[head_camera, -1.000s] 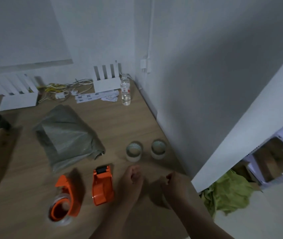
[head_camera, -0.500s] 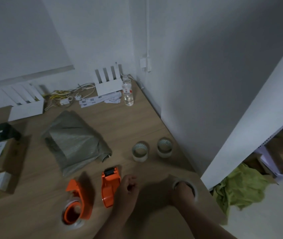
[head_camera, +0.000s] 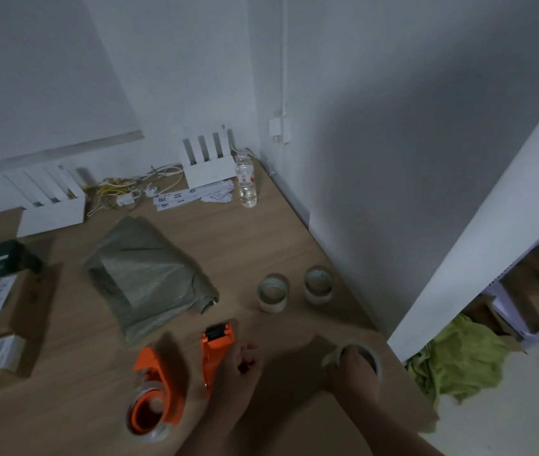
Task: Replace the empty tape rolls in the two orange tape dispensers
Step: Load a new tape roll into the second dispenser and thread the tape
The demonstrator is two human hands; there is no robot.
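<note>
1. Closest to me, near the front edge of the counter (head_camera: 261,245), my right hand (head_camera: 355,373) has its grip reaching into a tape roll (head_camera: 365,356) by the front right corner, fingers hooked over the rim and closed on it. Whether this roll is spent or fresh I cannot tell.
2. My left hand (head_camera: 240,366) rests curled against the side of the inner orange dispenser (head_camera: 216,353); its grip is loosely closed, and I cannot tell whether it actually clasps the body or only leans on it.
3. The outer orange dispenser (head_camera: 156,393) lies to the left, near the front edge, with a thin clear roll around its hub.
4. Further in, toward the right edge, two tape rolls stand side by side: the nearer-left roll (head_camera: 272,292) and the right roll (head_camera: 318,284).
5. I judge the step in hand to be the swap on the inner dispenser. The next move calls for steadying that dispenser with the left, then seating a full roll squarely on its hub.
6. Beyond, a grey bag (head_camera: 143,274) and a water bottle (head_camera: 246,181) stay clear of the work.
</note>
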